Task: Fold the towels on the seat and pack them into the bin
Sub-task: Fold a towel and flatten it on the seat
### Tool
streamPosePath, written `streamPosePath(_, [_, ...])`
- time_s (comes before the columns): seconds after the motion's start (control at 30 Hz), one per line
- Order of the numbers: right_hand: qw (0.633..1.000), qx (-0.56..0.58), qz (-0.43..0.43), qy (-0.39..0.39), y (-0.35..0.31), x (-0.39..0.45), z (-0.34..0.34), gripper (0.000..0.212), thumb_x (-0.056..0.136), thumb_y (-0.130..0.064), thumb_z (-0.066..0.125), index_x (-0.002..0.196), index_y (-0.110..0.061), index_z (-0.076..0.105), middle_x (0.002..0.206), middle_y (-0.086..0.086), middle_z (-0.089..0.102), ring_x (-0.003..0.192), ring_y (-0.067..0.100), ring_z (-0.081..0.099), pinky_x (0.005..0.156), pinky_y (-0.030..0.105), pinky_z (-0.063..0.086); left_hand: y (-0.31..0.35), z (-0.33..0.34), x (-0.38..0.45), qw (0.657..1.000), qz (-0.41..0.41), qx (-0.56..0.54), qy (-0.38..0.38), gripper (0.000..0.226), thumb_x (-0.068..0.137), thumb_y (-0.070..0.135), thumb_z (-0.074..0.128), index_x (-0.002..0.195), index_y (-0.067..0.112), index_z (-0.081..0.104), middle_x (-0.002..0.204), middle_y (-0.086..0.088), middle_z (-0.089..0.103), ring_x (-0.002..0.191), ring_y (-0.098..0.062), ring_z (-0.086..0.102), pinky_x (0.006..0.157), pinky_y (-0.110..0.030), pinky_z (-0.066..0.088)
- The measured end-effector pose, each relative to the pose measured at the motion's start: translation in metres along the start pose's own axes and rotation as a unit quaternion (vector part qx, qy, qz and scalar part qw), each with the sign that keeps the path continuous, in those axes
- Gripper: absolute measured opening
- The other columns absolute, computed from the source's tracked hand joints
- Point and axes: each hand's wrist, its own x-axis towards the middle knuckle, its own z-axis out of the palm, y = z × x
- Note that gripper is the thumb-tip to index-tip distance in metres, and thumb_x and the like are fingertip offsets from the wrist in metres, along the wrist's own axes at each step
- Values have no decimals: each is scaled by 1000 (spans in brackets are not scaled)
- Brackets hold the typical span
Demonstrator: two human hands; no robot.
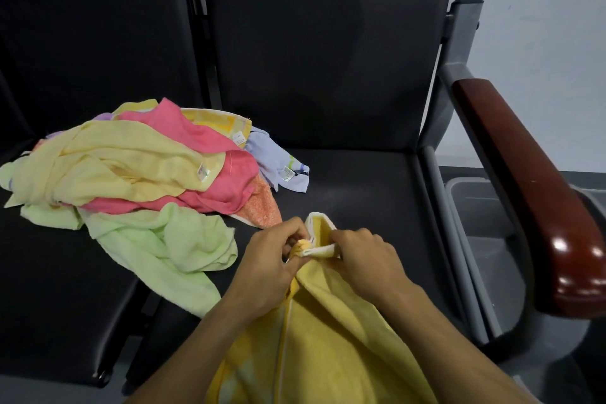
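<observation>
A yellow towel point(314, 331) with a white hem hangs from my hands over the front of the right black seat point(354, 180). My left hand point(269, 262) pinches one bunched corner of it. My right hand point(367, 256) grips the white edge just beside, so both hands meet at the top of the towel. A loose pile of towels point(131, 167) lies on the left seat and across the gap: pale yellow, pink, light green, orange and lavender. The grey bin point(482, 233) stands on the floor to the right, beyond the armrest, partly hidden.
A dark red wooden armrest point(537, 193) on a grey metal frame rises between the right seat and the bin. Black seat backs stand behind. A light green towel point(170, 246) trails off the left seat's front corner. A white wall is at the far right.
</observation>
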Motion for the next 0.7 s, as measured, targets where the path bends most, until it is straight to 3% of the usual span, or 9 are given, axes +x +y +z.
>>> streamPosePath(0.17, [999, -16, 45, 1, 20, 0, -1, 12, 97, -24, 54, 108, -24, 58, 103, 1, 60, 96, 28, 62, 68, 37, 41, -5, -11, 3, 999, -23, 15, 37, 29, 82, -1, 75, 81, 23, 58, 63, 19, 52, 58, -6, 46, 54, -14, 33])
streamPosePath(0.27, [997, 12, 70, 36, 31, 0, -10, 14, 98, -32, 57, 112, -31, 61, 102, 0, 61, 83, 23, 55, 66, 35, 40, -12, -21, 7, 993, -66, 14, 92, 35, 81, 0, 76, 77, 28, 56, 61, 16, 56, 55, -9, 47, 53, -15, 35])
streamPosePath(0.43, [994, 52, 62, 74, 31, -3, -22, 15, 99, -39, 58, 100, -33, 72, 84, -6, 59, 75, 20, 56, 59, 32, 39, -23, -31, 12, 979, -139, -40, 144, 19, 85, -1, 73, 85, 15, 62, 79, -3, 68, 68, -19, 61, 65, -30, 50])
streamPosePath(0.53, [993, 72, 30, 92, 29, -1, -24, 16, 96, -39, 63, 93, -27, 73, 93, -7, 57, 78, 18, 57, 62, 32, 44, -31, -34, 15, 969, -168, -66, 169, 16, 88, -1, 69, 86, 13, 62, 80, -4, 70, 68, -16, 61, 65, -33, 48])
streamPosePath(0.63, [973, 202, 7, 108, 30, 1, -22, 13, 88, -33, 75, 89, -21, 77, 99, -13, 66, 85, 9, 62, 75, 29, 52, -36, -33, 17, 962, -188, -94, 177, 13, 92, 2, 67, 88, 14, 63, 85, -7, 71, 74, -22, 65, 70, -41, 52])
streamPosePath(0.7, [946, 300, 23, 117, 28, 1, -25, 9, 80, -29, 82, 82, -20, 80, 86, -12, 73, 78, 2, 66, 72, 21, 52, -37, -33, 18, 956, -197, -112, 185, 12, 92, 4, 67, 89, 15, 63, 87, -9, 71, 80, -29, 67, 75, -47, 54])
